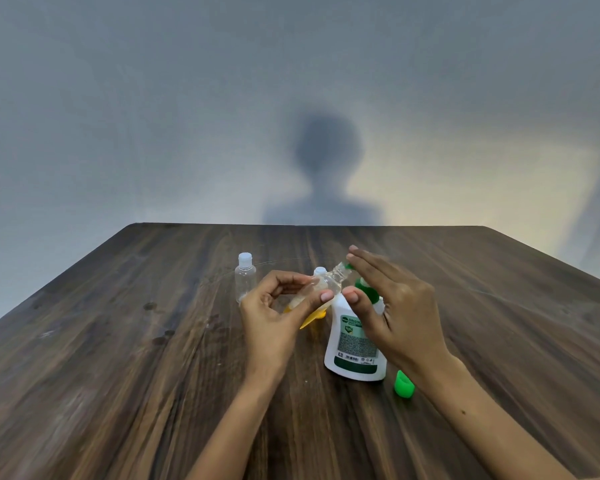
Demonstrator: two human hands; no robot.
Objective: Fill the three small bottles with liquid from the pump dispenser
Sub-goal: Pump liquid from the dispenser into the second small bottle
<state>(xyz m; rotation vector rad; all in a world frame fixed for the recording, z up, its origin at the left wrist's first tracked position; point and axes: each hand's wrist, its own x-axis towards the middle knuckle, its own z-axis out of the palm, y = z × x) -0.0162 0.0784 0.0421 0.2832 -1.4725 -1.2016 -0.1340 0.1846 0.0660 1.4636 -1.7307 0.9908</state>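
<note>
Green cap (404,385) is lying off, nearest, beside the right wrist. Right hand (394,306) is hovering flat, fingers straight, over the pump dispenser (352,344) head, likely readying to press. Left hand (274,313) is pinching the uncapped small clear bottle (326,284), tilting its mouth toward the nozzle; contents unclear. Behind the left fingers, a yellow item (312,318); beyond, a capped bottle (245,277) looking empty and another cap (319,270).

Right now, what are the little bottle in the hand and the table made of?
The little bottle looks like clear, shiny plastic: you can see through it. The table looks like dark wood, or a wood-look top, with long grain streaks and a dull finish.
</note>
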